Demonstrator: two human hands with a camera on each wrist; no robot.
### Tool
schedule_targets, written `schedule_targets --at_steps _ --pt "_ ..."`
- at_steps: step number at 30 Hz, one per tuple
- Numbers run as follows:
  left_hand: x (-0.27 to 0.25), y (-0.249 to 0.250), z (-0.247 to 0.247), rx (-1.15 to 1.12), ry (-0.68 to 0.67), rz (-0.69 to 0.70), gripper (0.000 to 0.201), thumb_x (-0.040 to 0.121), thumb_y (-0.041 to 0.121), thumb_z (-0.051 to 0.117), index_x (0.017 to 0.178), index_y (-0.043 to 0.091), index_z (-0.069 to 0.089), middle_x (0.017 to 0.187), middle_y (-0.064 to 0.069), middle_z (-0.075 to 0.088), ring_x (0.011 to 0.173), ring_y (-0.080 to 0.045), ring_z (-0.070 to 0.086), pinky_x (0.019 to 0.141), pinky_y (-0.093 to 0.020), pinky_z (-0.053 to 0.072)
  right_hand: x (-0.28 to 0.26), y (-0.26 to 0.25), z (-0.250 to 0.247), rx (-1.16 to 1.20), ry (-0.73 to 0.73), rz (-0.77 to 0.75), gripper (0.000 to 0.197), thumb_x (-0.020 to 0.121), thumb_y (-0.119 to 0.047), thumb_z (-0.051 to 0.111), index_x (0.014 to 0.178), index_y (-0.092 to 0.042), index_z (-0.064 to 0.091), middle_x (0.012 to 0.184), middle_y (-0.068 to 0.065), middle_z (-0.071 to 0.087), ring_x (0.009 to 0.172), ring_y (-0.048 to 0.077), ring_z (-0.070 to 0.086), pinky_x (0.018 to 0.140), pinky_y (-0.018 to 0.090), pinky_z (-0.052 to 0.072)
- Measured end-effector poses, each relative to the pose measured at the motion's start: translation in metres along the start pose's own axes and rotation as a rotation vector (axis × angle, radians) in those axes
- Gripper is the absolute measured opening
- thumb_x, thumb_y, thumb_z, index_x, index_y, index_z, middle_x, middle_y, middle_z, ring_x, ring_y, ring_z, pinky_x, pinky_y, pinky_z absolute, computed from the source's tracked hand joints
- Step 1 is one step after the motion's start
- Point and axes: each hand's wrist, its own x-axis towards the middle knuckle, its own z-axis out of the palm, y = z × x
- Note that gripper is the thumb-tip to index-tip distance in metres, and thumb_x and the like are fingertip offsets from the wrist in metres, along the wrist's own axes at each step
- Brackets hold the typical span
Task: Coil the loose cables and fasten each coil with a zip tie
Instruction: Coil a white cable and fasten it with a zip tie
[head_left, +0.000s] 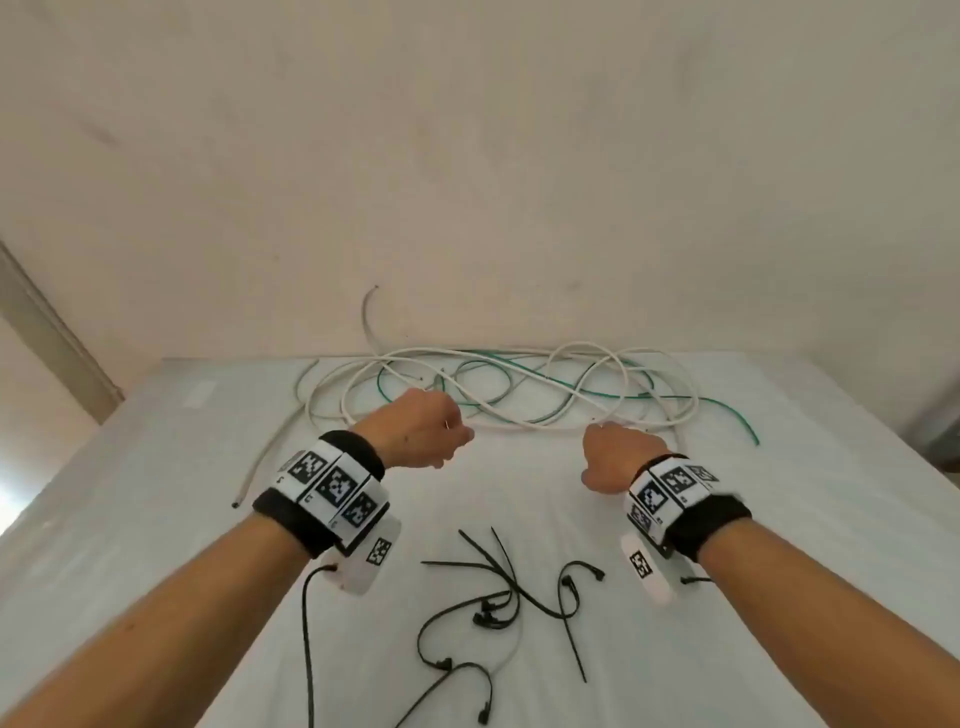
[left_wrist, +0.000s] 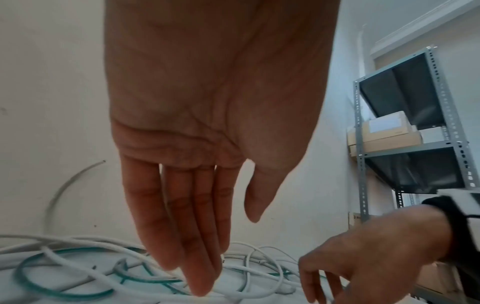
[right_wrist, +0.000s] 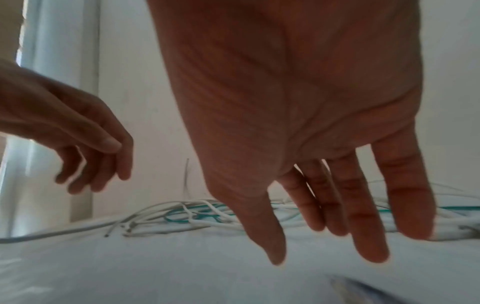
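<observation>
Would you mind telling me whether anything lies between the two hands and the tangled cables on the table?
Nothing visible does. The left hand and right hand hang open just short of the cables, over bare table. The zip ties lie behind the wrists, nearer the person.

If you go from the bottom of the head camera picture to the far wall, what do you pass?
Scattered black plastic zip ties → the two bare hands, left hand and right hand, side by side → the tangle of loose white cables and thin green cable → the plain wall.

Head view downward; wrist views along fingers (left_wrist: 187, 236).
</observation>
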Motion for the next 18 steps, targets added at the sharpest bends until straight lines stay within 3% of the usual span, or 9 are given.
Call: schedule_targets --at_steps 3,6,9,12,18 --pt "0.009 0.006 0.014 -0.033 0.005 0.031 0.033 0.104 0.035 0.054 0.098 0.009 0.073 0.087 -0.001 0.079 0.084 -0.019 0.077 0.079 -0.035 0.062 0.019 0.007 0.014 0.044 0.065 0.002 0.064 0.101 -0.030 0.056 0.153 -0.008 0.027 0.153 0.016 0.036 0.133 0.038 0.052 0.104 0.047 0.049" --pt "0.006 0.016 0.024 -0.125 0.019 0.033 0.028 0.103 0.029 0.055 0.099 0.007 0.072 0.089 -0.003 0.079 0.080 -0.015 0.077 0.070 -0.029 0.062 0.026 0.003 0.019 0.130 0.113 -0.079 0.072 0.101 -0.034 0.058 0.161 -0.016 0.021 0.161 0.013 0.029 0.137 0.035 0.049 0.106 0.043 0.046" --pt "-0.006 0.021 0.034 -0.230 0.056 0.034 0.026 0.104 0.025 0.055 0.099 0.006 0.072 0.091 -0.006 0.079 0.073 -0.012 0.076 0.064 -0.025 0.059 0.033 -0.007 0.030 0.078 0.157 -0.116 0.065 0.102 -0.039 0.055 0.158 -0.016 0.033 0.158 0.011 0.039 0.140 0.033 0.047 0.108 0.038 0.042" --pt "-0.022 0.018 0.043 -0.299 0.030 0.010 0.027 0.104 0.023 0.054 0.103 0.002 0.073 0.089 -0.007 0.079 0.072 -0.012 0.075 0.064 -0.025 0.059 0.034 -0.018 0.042 0.069 0.195 -0.111 0.054 0.099 -0.032 0.058 0.148 -0.012 0.048 0.150 0.012 0.048 0.135 0.032 0.052 0.107 0.037 0.045" --pt "-0.024 0.003 0.045 -0.366 0.067 0.000 0.022 0.104 0.020 0.055 0.111 0.005 0.070 0.088 -0.006 0.077 0.073 -0.015 0.076 0.066 -0.027 0.062 0.029 -0.020 0.038 0.082 0.304 -0.148 0.024 0.096 -0.013 0.055 0.118 -0.015 0.066 0.126 0.015 0.064 0.115 0.035 0.063 0.089 0.036 0.051"
